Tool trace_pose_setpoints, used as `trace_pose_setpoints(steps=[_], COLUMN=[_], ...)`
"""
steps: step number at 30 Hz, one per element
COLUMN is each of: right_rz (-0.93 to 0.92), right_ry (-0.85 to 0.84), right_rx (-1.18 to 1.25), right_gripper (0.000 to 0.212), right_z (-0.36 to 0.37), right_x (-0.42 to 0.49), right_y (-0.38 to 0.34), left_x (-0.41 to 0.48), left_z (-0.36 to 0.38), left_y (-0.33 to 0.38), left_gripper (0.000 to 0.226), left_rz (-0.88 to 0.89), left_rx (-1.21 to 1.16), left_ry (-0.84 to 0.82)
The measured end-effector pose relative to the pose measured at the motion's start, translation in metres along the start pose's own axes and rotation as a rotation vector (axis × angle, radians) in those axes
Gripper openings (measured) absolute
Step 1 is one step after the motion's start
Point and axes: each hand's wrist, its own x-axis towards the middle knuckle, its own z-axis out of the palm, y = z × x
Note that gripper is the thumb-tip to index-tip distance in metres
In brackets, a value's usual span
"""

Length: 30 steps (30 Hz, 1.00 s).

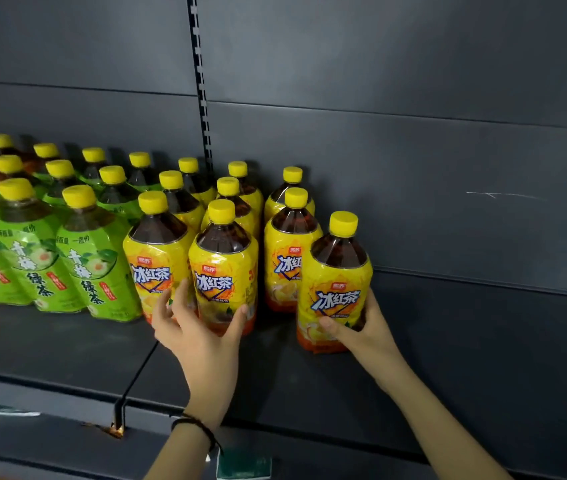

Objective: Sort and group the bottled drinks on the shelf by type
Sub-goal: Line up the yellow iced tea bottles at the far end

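Rightmost yellow-label bottle [335, 285]: upright, long axis vertical, at the right front of the shelf [482, 341], standing a little forward and right of the other yellow bottles [185, 216], low on its label cupped by the right hand [361, 327], thumb across the front, remaining fingers hidden behind. Left of it, second front bottle [223, 268], also upright, clasped near the base by the left hand [199, 327], fingers spread around it. Counted by visible caps: ten yellow-label, roughly nine green-label bottles [43, 265], further rows at far left too cut off to count.
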Motion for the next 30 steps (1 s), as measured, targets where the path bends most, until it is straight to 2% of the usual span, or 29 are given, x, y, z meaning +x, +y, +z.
trace_pose_setpoints(steps=[4, 8, 14, 17, 20, 30], right_rz=[-0.027, -0.122, -0.151, -0.097, -0.080, -0.123], right_ry=[-0.013, 0.028, 0.066, -0.015, -0.094, -0.038], right_rx=[-0.042, -0.113, -0.076, -0.144, -0.162, -0.077], right_gripper=[0.085, 0.093, 0.106, 0.111, 0.107, 0.100], right_z=[0.022, 0.057, 0.083, 0.074, 0.066, 0.073], right_x=[-0.001, -0.001, 0.001, 0.005, 0.008, 0.018], right_y=[0.000, -0.006, -0.003, 0.003, 0.007, 0.008], left_x=[0.008, 0.018, 0.022, 0.024, 0.027, 0.031], left_z=[0.003, 0.003, -0.008, -0.011, -0.011, -0.014], left_y=[-0.016, -0.027, -0.038, -0.041, -0.043, -0.043], left_gripper=[0.116, 0.128, 0.119, 0.111, 0.110, 0.115], left_rz=[0.010, 0.015, 0.028, 0.030, 0.043, 0.074], left_rx=[0.144, 0.165, 0.046, 0.038, 0.051, -0.020], left_ry=[0.059, -0.019, -0.059, -0.055, -0.032, -0.039])
